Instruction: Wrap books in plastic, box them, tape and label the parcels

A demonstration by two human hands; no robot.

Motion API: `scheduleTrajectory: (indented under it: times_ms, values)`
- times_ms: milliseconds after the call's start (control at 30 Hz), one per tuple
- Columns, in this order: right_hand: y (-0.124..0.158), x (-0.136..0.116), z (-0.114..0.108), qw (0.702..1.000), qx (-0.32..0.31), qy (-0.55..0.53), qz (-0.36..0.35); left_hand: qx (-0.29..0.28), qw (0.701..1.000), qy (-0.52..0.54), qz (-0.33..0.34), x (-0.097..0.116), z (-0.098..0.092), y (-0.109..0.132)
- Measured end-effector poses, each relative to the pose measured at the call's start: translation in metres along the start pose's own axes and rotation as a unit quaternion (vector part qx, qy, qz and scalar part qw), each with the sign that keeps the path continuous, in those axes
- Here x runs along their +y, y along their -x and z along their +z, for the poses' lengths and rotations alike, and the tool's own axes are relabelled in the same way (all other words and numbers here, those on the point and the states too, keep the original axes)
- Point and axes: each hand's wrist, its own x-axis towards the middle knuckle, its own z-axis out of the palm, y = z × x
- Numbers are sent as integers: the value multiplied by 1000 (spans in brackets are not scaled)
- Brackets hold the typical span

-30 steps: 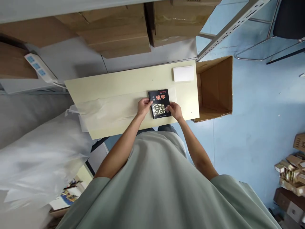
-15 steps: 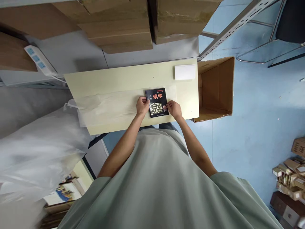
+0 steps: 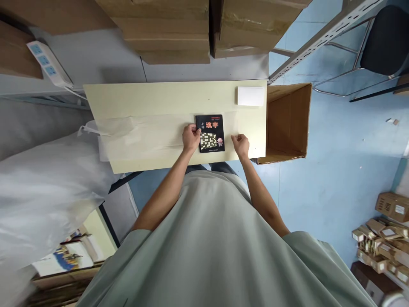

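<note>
A black book [image 3: 211, 133] with orange Chinese characters and a crossword grid on its cover lies on a translucent plastic sheet [image 3: 153, 132] on the pale yellow table. My left hand [image 3: 191, 138] grips the book's left edge, thumb on the cover and fingers curled beside it. To the right of the book, apart from it, my right hand [image 3: 240, 145] has its thumb and fingers pinched together near the sheet's right end. What lies between those fingertips, if anything, is too small to tell.
A white box-like block [image 3: 250, 96] sits at the table's far right corner. Against the right edge stands an open cardboard box [image 3: 286, 123]. Large cartons [image 3: 175, 42] line the back, with a power strip [image 3: 49, 64] at left. A big white plastic bag [image 3: 47, 187] bulges at the left.
My right hand has come off the book's right edge and moved a little to the right. My left hand keeps its grip on the book. The camera view has shifted slightly.
</note>
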Motion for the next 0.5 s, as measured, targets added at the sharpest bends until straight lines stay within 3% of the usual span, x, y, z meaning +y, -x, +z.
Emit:
scheduleTrajectory:
  times_ms: [167, 267, 500]
  values:
    - [17, -10, 3, 992, 5, -15, -127, -32, 998, -15, 44, -5, -8, 12]
    - [27, -20, 16, 979, -20, 0, -201, -42, 998, -17, 35, -7, -11, 24]
    - [26, -38, 59, 968, -50, 67, -238, -21, 999, -36, -23, -8, -13, 46]
